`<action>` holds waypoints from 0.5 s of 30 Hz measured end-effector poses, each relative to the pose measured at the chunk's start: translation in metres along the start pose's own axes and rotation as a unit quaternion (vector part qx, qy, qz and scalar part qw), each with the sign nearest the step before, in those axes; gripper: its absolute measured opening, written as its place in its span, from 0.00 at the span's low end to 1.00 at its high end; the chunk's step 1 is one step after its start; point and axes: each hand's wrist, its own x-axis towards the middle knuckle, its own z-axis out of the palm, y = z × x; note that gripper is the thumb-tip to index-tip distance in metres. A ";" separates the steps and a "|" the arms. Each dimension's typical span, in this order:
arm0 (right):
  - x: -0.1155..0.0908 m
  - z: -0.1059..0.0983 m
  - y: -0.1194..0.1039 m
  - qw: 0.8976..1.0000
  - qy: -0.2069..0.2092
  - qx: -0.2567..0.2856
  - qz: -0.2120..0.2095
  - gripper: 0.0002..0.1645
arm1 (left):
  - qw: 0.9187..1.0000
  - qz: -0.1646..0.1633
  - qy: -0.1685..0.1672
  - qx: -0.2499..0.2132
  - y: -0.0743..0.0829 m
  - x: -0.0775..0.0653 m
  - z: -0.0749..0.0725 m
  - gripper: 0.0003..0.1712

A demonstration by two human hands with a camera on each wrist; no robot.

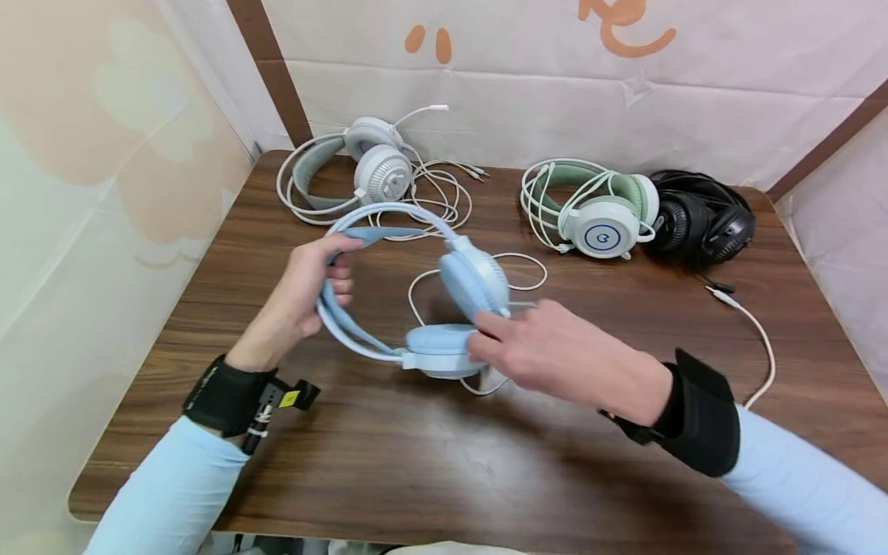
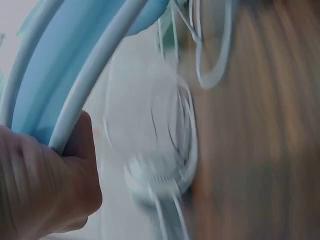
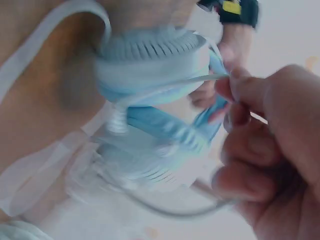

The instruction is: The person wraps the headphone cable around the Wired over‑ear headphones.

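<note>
Held above the table is a light blue headset, its two padded ear cups towards the right. My left hand grips its headband, thumb across the inner band; the left wrist view shows this hand curled round the band. At the ear cups, my right hand pinches a thin pale cord between thumb and finger, as the right wrist view shows. That cord runs from a ribbed end beside an ear cup. A white cable loops behind the headset. Both wrist views are blurred.
At the back left lies a white-and-grey headset with a microphone and coiled cable. A white-and-green headset and black headphones stand at the back right. A white cable with a plug trails along the right side of the brown table.
</note>
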 end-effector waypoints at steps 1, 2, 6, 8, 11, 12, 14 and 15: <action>0.009 -0.007 0.005 0.999 0.008 -0.025 -0.021 0.09 | 1.000 0.005 -0.003 0.021 0.000 -0.001 0.010 0.21; 0.017 -0.012 0.011 0.998 0.018 -0.041 -0.034 0.09 | 0.999 0.007 -0.011 0.041 0.000 -0.002 0.019 0.20; 0.036 -0.026 0.049 0.996 0.091 0.008 -0.022 0.13 | 0.991 0.016 -0.086 0.099 -0.004 -0.009 0.038 0.20; 0.037 -0.023 0.073 0.988 0.143 0.065 0.007 0.15 | 0.987 0.031 -0.148 0.058 -0.006 -0.010 0.036 0.19; 0.026 -0.005 0.106 0.963 0.211 0.150 0.082 0.20 | 0.971 0.056 -0.224 -0.070 -0.006 -0.006 0.026 0.16; 0.021 0.004 0.114 0.952 0.228 0.173 0.110 0.21 | 0.962 0.062 -0.238 -0.117 -0.006 -0.004 0.022 0.15; 0.007 0.027 0.124 0.933 0.248 0.205 0.162 0.21 | 0.945 0.064 -0.247 -0.203 -0.003 0.000 0.014 0.14; 0.000 0.038 0.124 0.925 0.252 0.215 0.185 0.20 | 0.938 0.060 -0.238 -0.245 -0.001 0.001 0.011 0.15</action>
